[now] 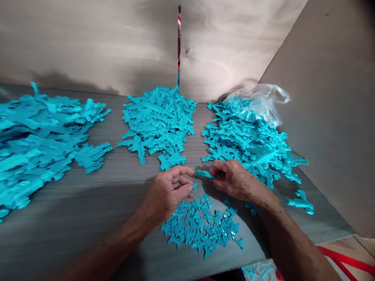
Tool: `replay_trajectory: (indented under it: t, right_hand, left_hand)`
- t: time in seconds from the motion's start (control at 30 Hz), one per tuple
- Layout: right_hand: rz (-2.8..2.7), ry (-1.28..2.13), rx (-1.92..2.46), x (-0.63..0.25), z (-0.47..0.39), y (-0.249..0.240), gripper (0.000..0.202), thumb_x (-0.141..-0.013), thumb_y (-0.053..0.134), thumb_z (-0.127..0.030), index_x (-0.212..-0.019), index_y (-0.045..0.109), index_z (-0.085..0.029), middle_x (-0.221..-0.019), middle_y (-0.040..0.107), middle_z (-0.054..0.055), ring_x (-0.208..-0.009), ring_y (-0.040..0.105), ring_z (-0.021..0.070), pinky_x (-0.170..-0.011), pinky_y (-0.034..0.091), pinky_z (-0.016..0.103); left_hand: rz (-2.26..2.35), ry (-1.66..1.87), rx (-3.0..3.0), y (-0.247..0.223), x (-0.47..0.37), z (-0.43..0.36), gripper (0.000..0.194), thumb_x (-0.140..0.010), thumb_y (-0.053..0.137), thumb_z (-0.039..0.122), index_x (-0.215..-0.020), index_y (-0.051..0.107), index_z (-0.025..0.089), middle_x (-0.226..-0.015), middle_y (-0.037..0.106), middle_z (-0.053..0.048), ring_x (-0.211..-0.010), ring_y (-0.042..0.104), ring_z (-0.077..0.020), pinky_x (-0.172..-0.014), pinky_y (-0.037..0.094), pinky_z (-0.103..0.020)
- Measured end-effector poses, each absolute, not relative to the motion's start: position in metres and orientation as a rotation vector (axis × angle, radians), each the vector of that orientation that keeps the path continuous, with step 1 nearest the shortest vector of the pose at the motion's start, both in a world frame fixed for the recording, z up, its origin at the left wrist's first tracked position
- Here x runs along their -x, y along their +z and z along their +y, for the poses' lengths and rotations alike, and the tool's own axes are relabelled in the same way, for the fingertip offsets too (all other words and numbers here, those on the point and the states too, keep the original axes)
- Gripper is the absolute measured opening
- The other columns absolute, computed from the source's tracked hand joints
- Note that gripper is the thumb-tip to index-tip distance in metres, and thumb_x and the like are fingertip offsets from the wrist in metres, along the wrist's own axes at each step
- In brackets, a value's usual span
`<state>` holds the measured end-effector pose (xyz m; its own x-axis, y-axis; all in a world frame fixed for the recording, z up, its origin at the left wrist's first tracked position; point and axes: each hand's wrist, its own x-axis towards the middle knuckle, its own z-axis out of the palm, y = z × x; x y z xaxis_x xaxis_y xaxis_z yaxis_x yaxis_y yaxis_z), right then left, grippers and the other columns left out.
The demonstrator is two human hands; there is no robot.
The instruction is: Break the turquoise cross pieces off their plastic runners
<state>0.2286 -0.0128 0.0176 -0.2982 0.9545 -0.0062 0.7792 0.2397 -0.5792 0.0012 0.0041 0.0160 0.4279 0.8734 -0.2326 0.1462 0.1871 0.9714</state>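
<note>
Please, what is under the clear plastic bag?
The right-hand pile of turquoise pieces is under the clear plastic bag; its folds and glare hide exactly which pieces.

Left hand (172, 186), right hand (234, 180) — both bare; forearms (125, 236) — bare, tapering.

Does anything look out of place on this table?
The clear bag slumped over the right pile looks odd, since the middle pile and left pile are bare. One blue piece also lies apart, near the right pile.
</note>
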Motion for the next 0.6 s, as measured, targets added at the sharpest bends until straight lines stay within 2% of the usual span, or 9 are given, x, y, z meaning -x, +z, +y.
replay_trajectory:
  t: [0.1,0.17,0.23,0.3,0.4,0.5,0.6]
  right_hand:
    - [-2.127,0.710,1.411,-0.220,-0.014,0.014,0.012,-0.078,0.063,-0.011,-0.076,0.056,-0.021,-0.066,0.053,-0.005,-0.060,0.046,0.0096,-0.056,0.031,0.023]
    - [-2.136,0.655,1.299,-0.213,-0.015,0.011,0.010,-0.083,0.064,-0.017,-0.075,0.058,-0.020,-0.071,0.054,-0.003,-0.064,0.049,0.0104,-0.059,0.035,0.023]
    - [-2.134,0.574,1.225,-0.208,-0.016,0.008,0.006,-0.085,0.064,-0.019,-0.079,0.062,-0.020,-0.074,0.055,-0.002,-0.066,0.051,0.0114,-0.061,0.038,0.024]
    - [-2.099,0.517,1.181,-0.204,-0.016,0.005,0.002,-0.085,0.064,-0.018,-0.085,0.065,-0.020,-0.078,0.058,0.000,-0.071,0.054,0.0129,-0.063,0.040,0.025]
    - [-2.018,0.493,1.141,-0.203,-0.015,0.004,0.010,-0.083,0.066,-0.014,-0.091,0.066,-0.020,-0.085,0.061,0.002,-0.074,0.056,0.0137,-0.064,0.042,0.025]
    - [-1.871,0.434,1.184,-0.205,-0.015,0.007,0.017,-0.080,0.065,-0.012,-0.095,0.065,-0.021,-0.088,0.060,0.001,-0.066,0.050,0.0111,-0.059,0.039,0.024]
    - [-1.705,0.441,1.242,-0.204,-0.017,0.015,0.008,-0.079,0.065,-0.012,-0.082,0.063,-0.020,-0.078,0.057,-0.001,-0.060,0.045,0.0100,-0.056,0.036,0.024]
  left_hand:
    - [0.995,0.672,-1.231,0.018,-0.002,0.003,0.067,-0.072,0.070,0.018,-0.134,0.045,0.016,-0.068,0.068,0.004,-0.061,0.069,-0.0159,-0.059,0.054,-0.027]
    - [0.962,0.660,-1.203,0.019,-0.003,0.002,0.080,-0.071,0.070,0.016,-0.143,0.036,0.017,-0.065,0.067,0.006,-0.059,0.068,-0.0156,-0.057,0.053,-0.026]
    - [0.949,0.646,-1.198,0.019,-0.003,0.001,0.071,-0.070,0.070,0.016,-0.136,0.045,0.015,-0.063,0.066,0.006,-0.059,0.068,-0.0149,-0.057,0.053,-0.025]
    - [0.956,0.650,-1.213,0.017,-0.003,0.001,0.049,-0.071,0.070,0.017,-0.118,0.059,0.013,-0.063,0.065,0.004,-0.060,0.068,-0.0146,-0.059,0.054,-0.025]
    - [0.973,0.732,-1.255,0.009,-0.002,0.001,0.026,-0.075,0.069,0.020,-0.100,0.065,0.016,-0.068,0.068,0.002,-0.066,0.071,-0.0149,-0.063,0.055,-0.024]
    - [1.006,0.866,-1.315,0.002,0.000,0.001,0.022,-0.079,0.069,0.022,-0.101,0.065,0.019,-0.072,0.070,0.002,-0.070,0.073,-0.0152,-0.065,0.054,-0.023]
    - [1.077,1.005,-1.385,0.002,0.000,0.000,0.023,-0.079,0.069,0.023,-0.102,0.066,0.020,-0.070,0.070,0.002,-0.070,0.073,-0.0160,-0.063,0.053,-0.022]
